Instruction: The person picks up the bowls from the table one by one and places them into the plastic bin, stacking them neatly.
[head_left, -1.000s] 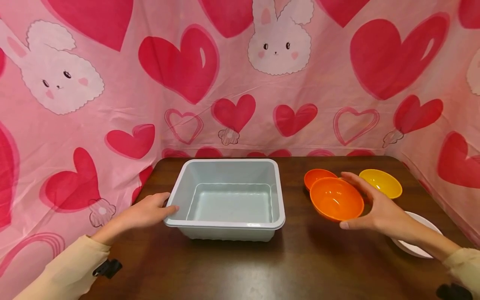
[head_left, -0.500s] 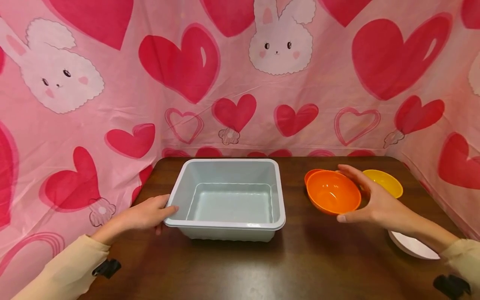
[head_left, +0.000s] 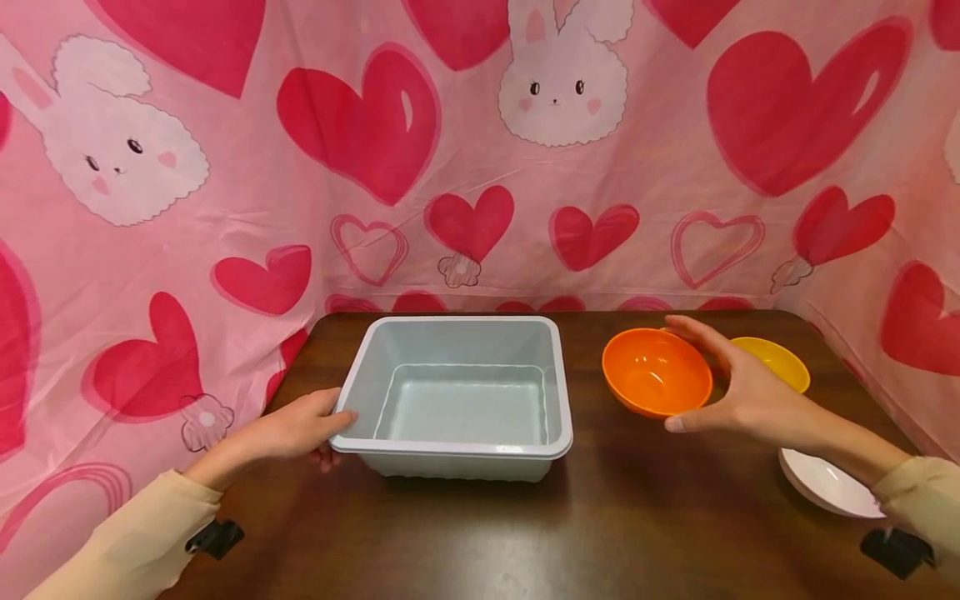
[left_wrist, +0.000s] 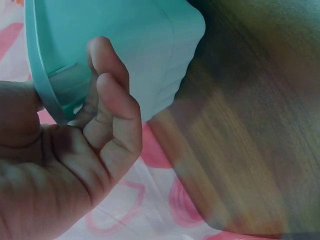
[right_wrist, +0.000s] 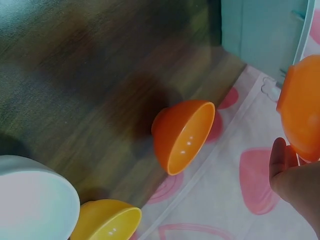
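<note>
My left hand (head_left: 300, 423) grips the left rim of a light grey plastic basin (head_left: 450, 450), thumb over the edge. In the left wrist view several fingers (left_wrist: 120, 100) curl beside its outer wall. My right hand (head_left: 750, 396) holds an orange bowl (head_left: 656, 371) by its right side, to the right of the basin. This bowl also shows at the right edge of the right wrist view, apart from the table. A second orange bowl (right_wrist: 182, 137) stands on the table in that view; in the head view the held bowl hides it.
Behind my right hand stands a yellow bowl (head_left: 772, 362). A white bowl (head_left: 828, 483) lies under my right forearm. The dark wooden table (head_left: 480, 533) is enclosed by pink cloth (head_left: 645, 167) with hearts and rabbits.
My right hand has moved left and farther back with the orange bowl, which now covers the second orange bowl in the head view. My left hand stays on the basin rim.
</note>
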